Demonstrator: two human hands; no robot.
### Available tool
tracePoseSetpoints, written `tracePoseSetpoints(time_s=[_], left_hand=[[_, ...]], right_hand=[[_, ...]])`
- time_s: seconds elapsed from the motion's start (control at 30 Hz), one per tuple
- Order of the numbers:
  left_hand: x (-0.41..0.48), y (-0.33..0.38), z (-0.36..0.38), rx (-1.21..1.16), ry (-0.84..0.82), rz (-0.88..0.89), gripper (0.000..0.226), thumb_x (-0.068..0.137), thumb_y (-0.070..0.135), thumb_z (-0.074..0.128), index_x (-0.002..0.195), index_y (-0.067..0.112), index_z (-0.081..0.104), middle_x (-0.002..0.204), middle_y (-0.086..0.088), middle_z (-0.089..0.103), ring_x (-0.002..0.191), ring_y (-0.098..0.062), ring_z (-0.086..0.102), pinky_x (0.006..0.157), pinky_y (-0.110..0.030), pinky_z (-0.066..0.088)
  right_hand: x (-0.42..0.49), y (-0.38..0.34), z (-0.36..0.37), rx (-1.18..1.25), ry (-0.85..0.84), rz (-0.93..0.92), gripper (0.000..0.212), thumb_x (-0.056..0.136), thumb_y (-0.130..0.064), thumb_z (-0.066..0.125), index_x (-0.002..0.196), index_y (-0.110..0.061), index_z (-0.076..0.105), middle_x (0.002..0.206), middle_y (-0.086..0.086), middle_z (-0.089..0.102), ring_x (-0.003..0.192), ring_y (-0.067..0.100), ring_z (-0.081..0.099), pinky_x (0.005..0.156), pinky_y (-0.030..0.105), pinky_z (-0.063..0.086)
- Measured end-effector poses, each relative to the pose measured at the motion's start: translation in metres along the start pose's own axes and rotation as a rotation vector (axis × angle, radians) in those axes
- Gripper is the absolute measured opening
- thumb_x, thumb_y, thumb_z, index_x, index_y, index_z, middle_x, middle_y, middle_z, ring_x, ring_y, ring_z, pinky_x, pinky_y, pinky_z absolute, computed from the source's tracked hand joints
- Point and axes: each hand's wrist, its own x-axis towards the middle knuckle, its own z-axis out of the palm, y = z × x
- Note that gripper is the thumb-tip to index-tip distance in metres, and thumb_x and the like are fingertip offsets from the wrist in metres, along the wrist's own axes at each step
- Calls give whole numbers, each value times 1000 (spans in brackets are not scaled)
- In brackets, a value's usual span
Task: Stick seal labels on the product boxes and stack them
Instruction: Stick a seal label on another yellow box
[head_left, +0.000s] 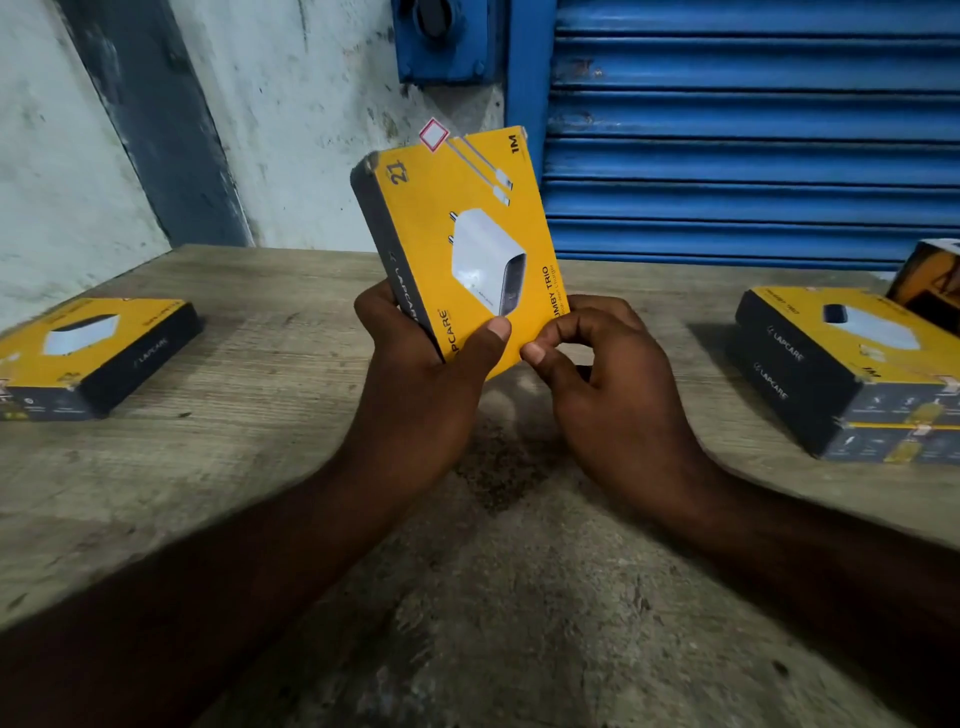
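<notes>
A yellow and black charger box (457, 234) stands upright above the table's middle, tilted slightly left. My left hand (431, 358) grips its lower left corner, thumb pressed on the yellow face. My right hand (608, 374) pinches the box's lower right edge between thumb and curled fingers. A small white seal label with a red border (432, 135) sticks out from the box's top edge. One more box (98, 353) lies flat at the left. A stack of two boxes (852, 374) sits at the right.
The wooden table (311, 467) has a dark stain near its middle. Another box (930, 291) leans behind the right stack at the frame edge. A blue shutter (753, 130) and a pale wall stand behind the table.
</notes>
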Motion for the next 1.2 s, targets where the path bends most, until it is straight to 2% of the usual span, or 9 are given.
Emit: tracePoseSetpoints(time_s=[0.1, 0.23, 0.37, 0.5, 0.63, 0.73, 0.83, 0.93, 1.2], left_hand=[[4, -3, -1, -71, 13, -75, 61, 78, 35, 80, 117, 29, 33, 120, 7, 63, 107, -8, 66, 96, -40, 54], [6, -2, -1, -149, 33, -164, 80, 57, 54, 78, 120, 28, 36, 122, 0, 66, 110, -22, 68, 96, -52, 53], [8, 0, -1, -168, 25, -204, 88, 56, 53, 79, 126, 22, 35, 119, 2, 67, 107, -22, 70, 93, -50, 56], [8, 1, 0, -175, 21, -220, 74, 67, 40, 77, 124, 19, 35, 115, 1, 65, 104, -20, 70, 89, -47, 59], [7, -1, 0, -157, 10, -211, 55, 85, 23, 79, 118, 21, 35, 112, 2, 64, 102, -17, 70, 84, -41, 61], [5, 2, 0, -160, 0, -226, 49, 87, 21, 76, 116, 21, 37, 112, 1, 64, 97, -15, 71, 74, -32, 62], [5, 2, -1, -165, -8, -260, 51, 85, 24, 78, 118, 19, 40, 113, -1, 66, 97, -18, 72, 76, -36, 63], [6, 2, -1, -154, -22, -286, 55, 84, 26, 80, 122, 18, 41, 113, -1, 66, 96, -20, 73, 78, -42, 63], [8, 3, -1, -243, -39, -345, 52, 86, 22, 78, 122, 13, 42, 113, -4, 68, 89, -20, 75, 70, -37, 62]], right_hand=[[-1, 1, 2, -34, 14, -29, 3, 93, -17, 70, 93, -18, 67, 112, -2, 56, 107, 7, 53, 93, 37, 51], [-1, 2, 0, -39, 45, -139, 12, 91, -16, 69, 101, -16, 65, 114, 2, 55, 107, 8, 54, 88, 35, 53], [0, 1, -6, -90, 44, -198, 6, 91, -17, 72, 97, -19, 69, 127, 2, 54, 109, -5, 52, 91, 25, 49], [1, -2, -9, -208, 13, -278, 2, 93, -18, 68, 94, -18, 68, 136, 6, 52, 119, 23, 56, 95, 31, 43], [2, -3, -9, -409, -23, -328, 5, 91, -10, 65, 93, -15, 66, 138, 12, 52, 121, 31, 51, 90, 40, 47], [4, -3, -9, -507, -64, -378, 11, 84, -5, 64, 92, -14, 63, 135, 14, 53, 115, 34, 52, 81, 46, 51], [4, -3, -9, -551, -105, -416, 14, 80, -6, 56, 92, -10, 62, 128, 18, 54, 106, 37, 54, 74, 48, 52], [3, -2, -10, -519, -124, -417, 19, 74, -1, 54, 90, -10, 58, 119, 16, 55, 100, 34, 52, 73, 47, 50], [5, 2, -8, -344, -60, -399, 25, 73, -1, 39, 89, -13, 54, 105, 7, 53, 97, 26, 49, 77, 44, 45]])
